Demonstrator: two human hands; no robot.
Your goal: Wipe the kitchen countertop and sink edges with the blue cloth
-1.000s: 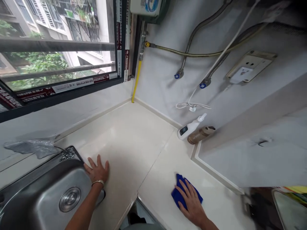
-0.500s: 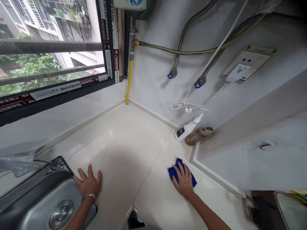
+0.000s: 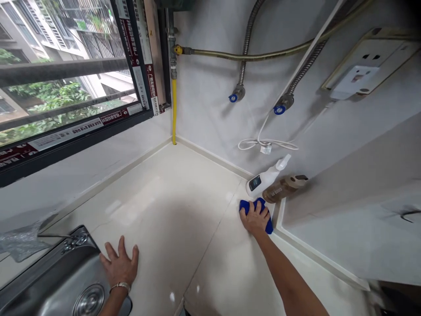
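Observation:
My right hand presses a blue cloth onto the white countertop, its fingers bent over the fabric. The cloth lies bunched against the low edge strip at the right, just in front of two bottles. One is a white spray bottle leaning toward the wall; beside it is a brown bottle. With fingers spread, my left hand rests flat on the counter next to the sink and holds nothing. A bracelet circles that wrist.
A steel sink is set into the counter at lower left, with clear plastic wrap behind it. A yellow pipe stands in the corner. A coiled white cable hangs above the bottles. The window is at upper left.
My right hand has slid the blue cloth forward and right, closer to the bottles and the edge strip. My left hand stays by the sink. The view has shifted slightly.

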